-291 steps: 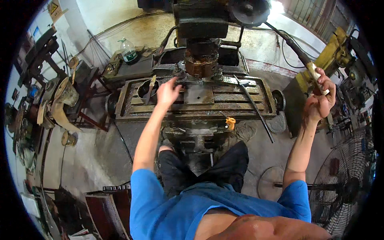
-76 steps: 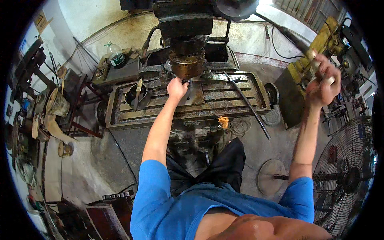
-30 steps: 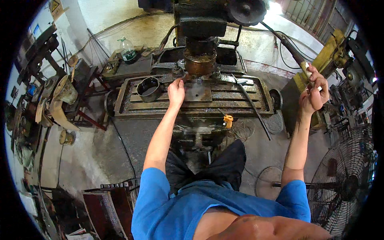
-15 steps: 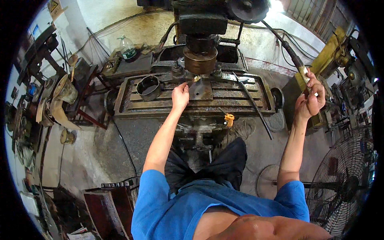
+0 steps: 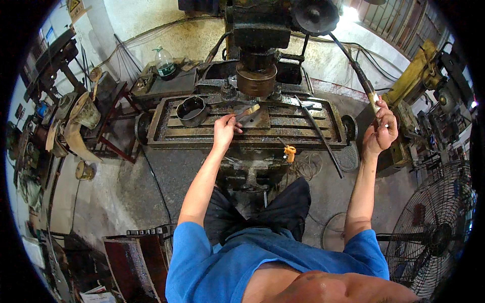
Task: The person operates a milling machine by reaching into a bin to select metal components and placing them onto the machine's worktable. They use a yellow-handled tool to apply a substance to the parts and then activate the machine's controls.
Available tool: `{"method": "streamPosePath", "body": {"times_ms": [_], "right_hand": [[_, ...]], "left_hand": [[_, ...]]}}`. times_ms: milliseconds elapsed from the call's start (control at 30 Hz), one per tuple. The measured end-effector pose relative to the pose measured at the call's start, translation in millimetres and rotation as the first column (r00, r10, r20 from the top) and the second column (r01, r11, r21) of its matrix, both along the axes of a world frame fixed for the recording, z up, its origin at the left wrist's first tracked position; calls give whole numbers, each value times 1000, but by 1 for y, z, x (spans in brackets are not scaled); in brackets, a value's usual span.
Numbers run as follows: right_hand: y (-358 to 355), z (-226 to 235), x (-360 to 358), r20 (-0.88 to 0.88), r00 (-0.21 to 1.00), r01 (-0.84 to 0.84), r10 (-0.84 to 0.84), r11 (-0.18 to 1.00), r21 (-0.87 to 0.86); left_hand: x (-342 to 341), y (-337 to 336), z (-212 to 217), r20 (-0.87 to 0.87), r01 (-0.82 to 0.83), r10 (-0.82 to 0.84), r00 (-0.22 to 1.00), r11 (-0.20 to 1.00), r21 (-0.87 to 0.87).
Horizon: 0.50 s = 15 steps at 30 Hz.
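My left hand (image 5: 225,131) pinches a small brush (image 5: 246,112) by its handle, with the pale bristles pointing up and right above the slotted machine table (image 5: 295,132). Left of it on the table stands a dark pot (image 5: 191,111) with dark contents. Over the table hangs the round brown spindle head (image 5: 256,80) of the machine, above and apart from the brush. Off to the right, my right hand (image 5: 381,129) is wrapped round the pale end of a long lever (image 5: 362,76). A small white stick-like thing shows at its fingers, too small to name.
A long dark bar (image 5: 319,137) leans across the table's right part and past its front edge. An orange tool (image 5: 289,153) hangs at the front edge. A fan (image 5: 438,237) stands at lower right. A plastic bottle (image 5: 164,64) sits on a side bench at back left.
My left hand has drawn the brush nearer and away from under the spindle head, so its bristles now show plainly. My right hand and the lever end have shifted slightly left and lower.
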State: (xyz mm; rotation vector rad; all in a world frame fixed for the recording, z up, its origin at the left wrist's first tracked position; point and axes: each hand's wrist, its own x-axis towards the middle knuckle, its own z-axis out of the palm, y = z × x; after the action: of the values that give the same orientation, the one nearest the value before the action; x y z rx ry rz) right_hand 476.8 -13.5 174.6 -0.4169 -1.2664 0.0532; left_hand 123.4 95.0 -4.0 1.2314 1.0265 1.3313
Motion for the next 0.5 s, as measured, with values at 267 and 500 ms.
{"method": "streamPosePath", "body": {"times_ms": [267, 500], "right_hand": [[5, -14, 3, 6, 1000, -18, 18, 999, 32], [0, -5, -2, -4, 1000, 8, -8, 1000, 29]], "left_hand": [[-2, 2, -6, 78, 9, -7, 997, 1000, -27], [1, 5, 0, 62, 26, -25, 998, 999, -20]]}}
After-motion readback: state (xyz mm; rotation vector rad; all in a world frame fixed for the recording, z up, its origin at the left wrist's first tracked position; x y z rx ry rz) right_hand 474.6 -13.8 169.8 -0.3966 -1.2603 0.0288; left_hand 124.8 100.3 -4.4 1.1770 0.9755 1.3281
